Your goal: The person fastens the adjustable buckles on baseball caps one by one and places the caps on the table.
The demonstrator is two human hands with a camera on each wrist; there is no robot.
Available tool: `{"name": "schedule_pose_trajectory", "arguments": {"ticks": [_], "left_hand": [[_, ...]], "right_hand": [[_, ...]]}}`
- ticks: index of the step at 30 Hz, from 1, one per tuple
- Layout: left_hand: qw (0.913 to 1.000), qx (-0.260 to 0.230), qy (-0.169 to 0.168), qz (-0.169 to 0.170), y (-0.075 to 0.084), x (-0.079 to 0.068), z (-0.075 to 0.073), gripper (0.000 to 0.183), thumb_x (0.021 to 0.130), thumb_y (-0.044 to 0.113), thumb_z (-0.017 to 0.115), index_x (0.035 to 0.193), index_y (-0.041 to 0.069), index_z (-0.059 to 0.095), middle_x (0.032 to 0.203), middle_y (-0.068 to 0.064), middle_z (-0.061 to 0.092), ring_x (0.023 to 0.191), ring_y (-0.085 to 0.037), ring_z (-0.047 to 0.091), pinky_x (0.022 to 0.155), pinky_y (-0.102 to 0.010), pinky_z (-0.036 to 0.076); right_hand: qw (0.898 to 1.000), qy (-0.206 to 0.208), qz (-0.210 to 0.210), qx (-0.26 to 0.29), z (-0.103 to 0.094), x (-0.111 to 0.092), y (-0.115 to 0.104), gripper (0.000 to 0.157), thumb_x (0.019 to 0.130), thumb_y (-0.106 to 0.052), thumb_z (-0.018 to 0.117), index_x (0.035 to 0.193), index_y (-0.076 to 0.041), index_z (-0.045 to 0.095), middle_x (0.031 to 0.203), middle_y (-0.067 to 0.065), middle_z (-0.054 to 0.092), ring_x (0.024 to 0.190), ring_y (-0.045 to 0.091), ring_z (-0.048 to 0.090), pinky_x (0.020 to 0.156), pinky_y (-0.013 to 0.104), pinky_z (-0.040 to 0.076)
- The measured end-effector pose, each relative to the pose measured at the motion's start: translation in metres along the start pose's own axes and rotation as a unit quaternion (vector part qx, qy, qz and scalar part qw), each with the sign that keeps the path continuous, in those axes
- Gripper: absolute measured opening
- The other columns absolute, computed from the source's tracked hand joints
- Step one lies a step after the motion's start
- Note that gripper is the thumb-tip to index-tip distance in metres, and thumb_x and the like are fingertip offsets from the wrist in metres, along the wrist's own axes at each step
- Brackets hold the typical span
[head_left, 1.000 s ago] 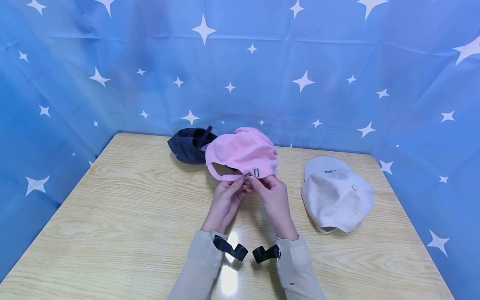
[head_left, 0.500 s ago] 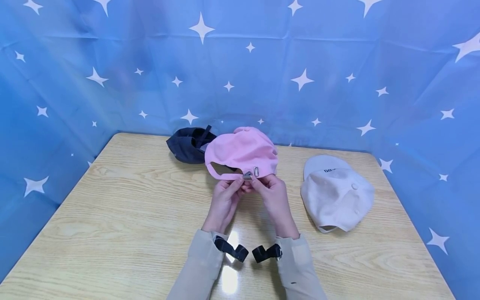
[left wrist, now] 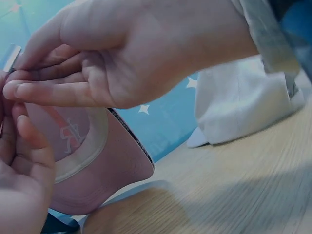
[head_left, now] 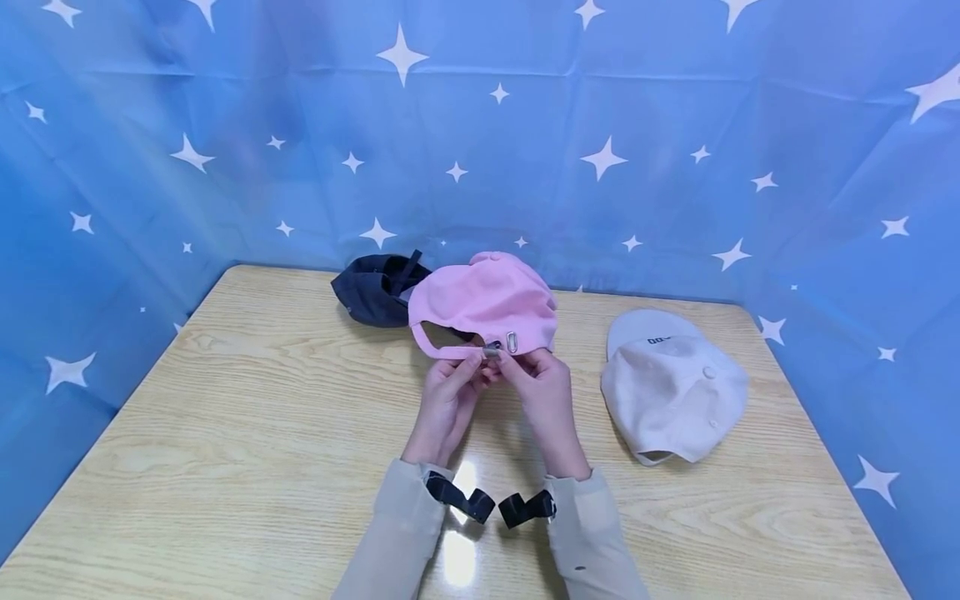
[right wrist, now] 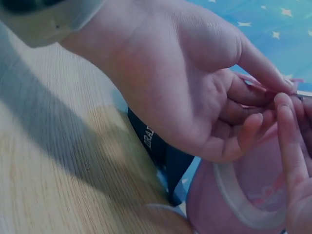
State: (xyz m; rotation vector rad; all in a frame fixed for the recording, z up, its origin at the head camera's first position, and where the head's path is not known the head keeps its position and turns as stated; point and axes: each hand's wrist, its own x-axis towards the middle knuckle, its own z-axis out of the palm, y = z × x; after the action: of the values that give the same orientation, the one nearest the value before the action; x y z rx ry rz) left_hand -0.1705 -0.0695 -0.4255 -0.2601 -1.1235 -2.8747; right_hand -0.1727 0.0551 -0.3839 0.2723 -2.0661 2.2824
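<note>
A pink baseball cap (head_left: 495, 292) is held up near the back of the table, its rear opening towards me. My left hand (head_left: 446, 404) pinches the back strap (head_left: 446, 352) between thumb and fingers, beside a small metal clasp (head_left: 491, 350). From the other side, my right hand (head_left: 547, 408) pinches at the clasp, the two thumbs almost meeting there. A metal-rimmed slot (head_left: 512, 342) shows in the cap just right of the clasp. In the left wrist view, the underside of the pink brim (left wrist: 117, 165) hangs below the fingers.
A navy cap (head_left: 375, 292) lies behind and left of the pink one, partly overlapped by it. To the right, an off-white cap (head_left: 675, 392) rests on the wooden table (head_left: 225, 433). A blue star-patterned cloth (head_left: 480, 125) hangs behind the table.
The metal clasp has turned slightly between the fingertips. My right forearm has shifted a little to the left, while the pink cap stays nearly in place.
</note>
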Motion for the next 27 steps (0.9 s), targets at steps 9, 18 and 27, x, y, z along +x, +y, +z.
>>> {"name": "schedule_pose_trajectory", "arguments": {"ticks": [9, 18, 27], "left_hand": [[0.9996, -0.01, -0.022, -0.013, -0.0008, 0.0008, -0.002, 0.01, 0.088, 0.01, 0.055, 0.093, 0.003, 0.061, 0.089, -0.009, 0.062, 0.075, -0.016, 0.056, 0.071, -0.027, 0.048], [0.9992, -0.025, -0.016, -0.025, -0.0016, 0.0011, -0.0004, 0.01, 0.086, 0.01, 0.059, 0.093, 0.003, 0.061, 0.087, -0.007, 0.062, 0.075, -0.014, 0.057, 0.073, -0.026, 0.048], [0.9995, -0.016, -0.007, -0.025, -0.0023, 0.0003, -0.0008, 0.01, 0.088, 0.009, 0.055, 0.092, 0.004, 0.062, 0.087, -0.007, 0.062, 0.075, -0.014, 0.057, 0.073, -0.026, 0.048]], "right_hand": [[0.999, -0.027, 0.004, 0.029, -0.003, 0.0036, 0.0071, 0.026, 0.083, -0.012, 0.063, 0.096, 0.01, 0.059, 0.08, 0.014, 0.063, 0.07, 0.021, 0.063, 0.069, 0.037, 0.052], [0.997, -0.028, 0.024, 0.062, -0.0027, 0.0035, 0.0066, 0.023, 0.085, -0.007, 0.06, 0.097, 0.012, 0.058, 0.081, 0.015, 0.061, 0.072, 0.02, 0.062, 0.072, 0.039, 0.051], [0.999, -0.031, 0.017, 0.031, -0.0033, 0.0031, 0.0035, 0.026, 0.083, -0.012, 0.063, 0.098, 0.009, 0.06, 0.084, 0.014, 0.062, 0.074, 0.018, 0.06, 0.069, 0.032, 0.052]]}}
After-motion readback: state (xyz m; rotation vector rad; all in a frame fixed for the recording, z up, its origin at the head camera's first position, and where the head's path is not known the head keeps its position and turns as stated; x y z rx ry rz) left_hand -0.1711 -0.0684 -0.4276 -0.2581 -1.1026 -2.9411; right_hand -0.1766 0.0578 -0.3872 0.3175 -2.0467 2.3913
